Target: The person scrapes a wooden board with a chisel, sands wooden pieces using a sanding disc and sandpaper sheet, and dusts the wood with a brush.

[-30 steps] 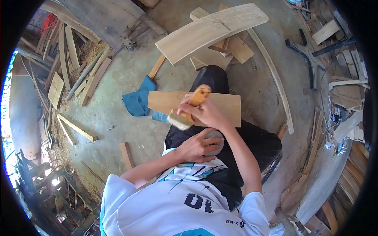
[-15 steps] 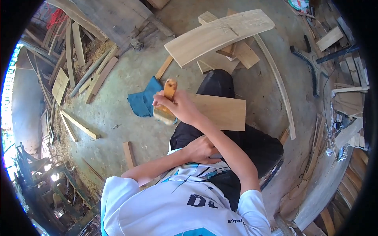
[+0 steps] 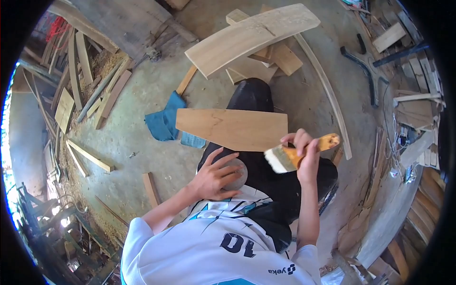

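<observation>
My right hand is closed around a wide paintbrush with an orange wooden handle and pale bristles pointing left. It is at the right end of a flat wooden board, which lies across my dark-trousered legs. Fingers spread, my left hand lies over a round greyish disc in my lap; the hand partly hides it, and its kind is unclear. Beyond the board's left end a blue cloth lies on the floor. A lighter blue piece shows below the board's edge.
A long, curved plank rests on smaller offcuts ahead. A thin curved strip lies to the right, near a dark metal stand. Wood scraps and shavings line the left; cables hang at right.
My right hand has swung the paintbrush from the board's left end to its right end. My left hand has shifted left and spread its fingers over the disc. The view has shifted slightly.
</observation>
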The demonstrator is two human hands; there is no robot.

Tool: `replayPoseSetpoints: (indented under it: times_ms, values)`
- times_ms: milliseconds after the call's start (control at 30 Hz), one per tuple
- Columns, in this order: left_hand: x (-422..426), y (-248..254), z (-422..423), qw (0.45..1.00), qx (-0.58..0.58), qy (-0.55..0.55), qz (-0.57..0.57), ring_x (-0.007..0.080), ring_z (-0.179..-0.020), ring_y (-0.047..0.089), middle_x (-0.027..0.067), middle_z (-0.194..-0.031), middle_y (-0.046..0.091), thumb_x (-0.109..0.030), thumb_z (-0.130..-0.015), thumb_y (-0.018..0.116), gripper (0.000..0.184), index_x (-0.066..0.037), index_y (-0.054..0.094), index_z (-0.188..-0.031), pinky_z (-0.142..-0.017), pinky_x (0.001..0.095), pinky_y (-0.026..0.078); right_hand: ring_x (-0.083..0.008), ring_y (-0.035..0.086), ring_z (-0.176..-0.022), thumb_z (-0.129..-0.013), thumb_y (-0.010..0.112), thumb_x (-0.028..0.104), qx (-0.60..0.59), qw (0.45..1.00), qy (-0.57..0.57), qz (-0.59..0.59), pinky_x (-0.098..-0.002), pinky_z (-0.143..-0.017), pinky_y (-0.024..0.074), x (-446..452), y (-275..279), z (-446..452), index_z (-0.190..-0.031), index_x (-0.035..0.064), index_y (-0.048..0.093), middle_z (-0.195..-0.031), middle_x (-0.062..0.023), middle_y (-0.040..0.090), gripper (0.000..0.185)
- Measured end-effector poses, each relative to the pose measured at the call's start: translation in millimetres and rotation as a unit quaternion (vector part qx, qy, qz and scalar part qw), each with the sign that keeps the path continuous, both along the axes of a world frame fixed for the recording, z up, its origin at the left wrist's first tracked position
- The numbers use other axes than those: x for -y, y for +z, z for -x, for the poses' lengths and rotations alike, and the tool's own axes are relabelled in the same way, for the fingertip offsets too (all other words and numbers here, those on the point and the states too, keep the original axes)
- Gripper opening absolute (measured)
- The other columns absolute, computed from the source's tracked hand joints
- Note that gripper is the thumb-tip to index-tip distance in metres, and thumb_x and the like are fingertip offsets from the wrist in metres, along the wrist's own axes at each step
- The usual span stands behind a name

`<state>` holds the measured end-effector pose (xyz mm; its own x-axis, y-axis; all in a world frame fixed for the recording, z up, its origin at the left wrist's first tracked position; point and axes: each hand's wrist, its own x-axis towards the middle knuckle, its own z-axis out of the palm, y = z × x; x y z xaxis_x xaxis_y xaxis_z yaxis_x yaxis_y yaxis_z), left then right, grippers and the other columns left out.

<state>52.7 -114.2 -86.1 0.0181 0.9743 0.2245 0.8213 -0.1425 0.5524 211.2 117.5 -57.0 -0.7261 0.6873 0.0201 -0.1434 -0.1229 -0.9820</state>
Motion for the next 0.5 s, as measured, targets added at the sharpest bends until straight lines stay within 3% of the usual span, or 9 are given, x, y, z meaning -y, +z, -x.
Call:
replayPoseSetpoints:
  times_ms: [33,133,167,233,267,333,400,433,500]
  values:
    - [-1.8,3.8,-2.9,1.000,0.000,-0.007,-0.001,0.0298,-0.125,0.057,0.0068,-0.125,0.067,-0.045,-0.077,0.080,0.048,-0.010,0.071,-0.110,-0.109,0.0530,0.037,-0.0259,0.063,-0.088,-0.107,0.032,0.057,-0.001,0.999,0.027,-0.027,-0.0374,-0.082,0.0471,3.7,-3.6,-4.0,-0.066,0.0091,0.038,-0.073,-0.0053,0.043,0.063]
    - [-24.2,36.1,-10.7,0.986,0.071,0.124,-0.084,0.0269,-0.092,0.065,0.0100,-0.102,0.067,-0.042,-0.075,0.083,0.047,-0.007,0.069,-0.103,-0.082,0.0418,0.045,-0.0230,0.059,-0.084,-0.105,0.039,0.057,0.010,0.994,0.109,-0.024,-0.0347,-0.077,0.0450,35.8,-5.8,0.4,-0.075,0.0069,0.051,-0.076,-0.0059,0.052,0.060]
    - [-35.4,46.1,-10.3,0.987,0.101,0.114,-0.055,0.0288,-0.090,0.065,0.0105,-0.098,0.066,-0.041,-0.075,0.084,0.045,-0.007,0.067,-0.099,-0.081,0.0416,0.046,-0.0220,0.058,-0.085,-0.105,0.042,0.054,0.017,0.988,0.147,-0.035,-0.0367,-0.082,0.0435,46.7,-2.3,3.6,-0.078,0.0080,0.055,-0.078,-0.0046,0.055,0.055]
    - [-43.4,45.5,-4.2,0.982,0.183,0.029,0.039,0.0349,-0.082,0.063,0.0131,-0.087,0.063,-0.035,-0.075,0.084,0.040,-0.006,0.061,-0.091,-0.073,0.0427,0.048,-0.0237,0.056,-0.088,-0.100,0.054,0.047,0.042,0.950,0.194,-0.241,-0.0410,-0.095,0.0338,54.3,5.6,13.6,-0.080,0.0122,0.059,-0.083,-0.0019,0.059,0.041]
    - [-40.6,36.8,-3.1,0.977,0.208,0.015,0.044,0.0360,-0.079,0.062,0.0134,-0.085,0.062,-0.032,-0.075,0.084,0.038,-0.006,0.060,-0.089,-0.069,0.0437,0.048,-0.0234,0.054,-0.093,-0.090,0.070,0.035,0.047,0.929,0.228,-0.288,-0.0404,-0.096,0.0306,56.2,9.1,15.9,-0.093,0.0113,0.063,-0.091,-0.0056,0.059,0.025]
    - [-38.0,34.2,-5.4,0.962,0.270,0.027,0.033,0.0366,-0.068,0.061,0.0121,-0.075,0.060,-0.023,-0.075,0.082,0.029,-0.005,0.059,-0.081,-0.062,0.0463,0.047,-0.0233,0.054,-0.093,-0.091,0.069,0.037,0.050,0.927,0.211,-0.306,-0.0406,-0.097,0.0304,56.7,12.0,21.2,-0.102,0.0119,0.063,-0.093,-0.0061,0.060,0.029]
    - [-32.0,33.1,7.6,0.981,0.181,-0.003,0.066,0.0354,-0.065,0.060,0.0112,-0.069,0.060,-0.018,-0.076,0.079,0.023,-0.004,0.062,-0.074,-0.062,0.0447,0.048,-0.0235,0.056,-0.098,-0.092,0.066,0.046,0.064,0.916,0.163,-0.361,-0.0409,-0.094,0.0355,56.3,15.4,23.4,-0.128,0.0129,0.057,-0.099,-0.0086,0.061,0.049]
    - [-25.6,27.7,20.3,0.982,0.180,0.013,0.057,0.0251,-0.061,0.061,0.0094,-0.068,0.062,-0.016,-0.082,0.077,0.015,-0.004,0.070,-0.079,-0.058,0.0391,0.047,-0.0235,0.056,-0.098,-0.092,0.066,0.046,0.065,0.918,0.152,-0.361,-0.0409,-0.094,0.0355,56.9,13.6,19.5,-0.128,0.0129,0.057,-0.099,-0.0086,0.061,0.049]
    - [-5.2,31.4,42.6,0.929,0.236,0.257,0.126,0.0133,-0.061,0.060,0.0087,-0.072,0.066,-0.020,-0.089,0.075,0.019,-0.002,0.075,-0.089,-0.055,0.0327,0.044,-0.0263,0.059,-0.114,-0.093,0.061,0.055,0.190,0.866,0.159,-0.435,-0.0416,-0.098,0.0407,61.0,0.4,11.1,-0.133,0.0103,0.058,-0.111,-0.0101,0.067,0.060]
